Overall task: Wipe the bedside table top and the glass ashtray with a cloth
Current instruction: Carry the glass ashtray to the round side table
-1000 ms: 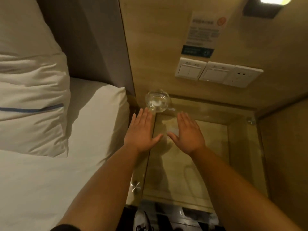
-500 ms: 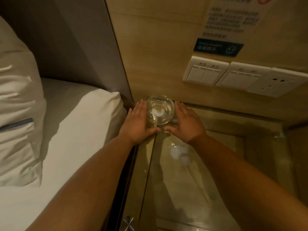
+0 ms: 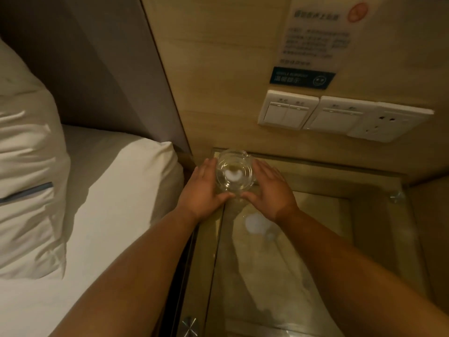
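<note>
A round clear glass ashtray [image 3: 233, 171] stands at the far left corner of the glass-topped bedside table [image 3: 315, 239], close to the wall. My left hand [image 3: 202, 190] cups its left side and my right hand [image 3: 271, 189] cups its right side, thumbs meeting at its near edge. Both hands touch the ashtray with fingers together and extended. No cloth is in view. A bright lamp reflection lies on the glass just behind my right wrist.
A bed with a white sheet [image 3: 109, 203] and a pillow [image 3: 26, 178] lies to the left, against a grey headboard [image 3: 102, 69]. On the wooden wall behind are light switches [image 3: 288, 110], a socket [image 3: 386, 124] and a notice [image 3: 315, 40]. A wooden side panel [image 3: 432, 227] bounds the table's right.
Both hands moved forward from the table's middle to the ashtray and closed in around its sides. The view has come nearer to the wall.
</note>
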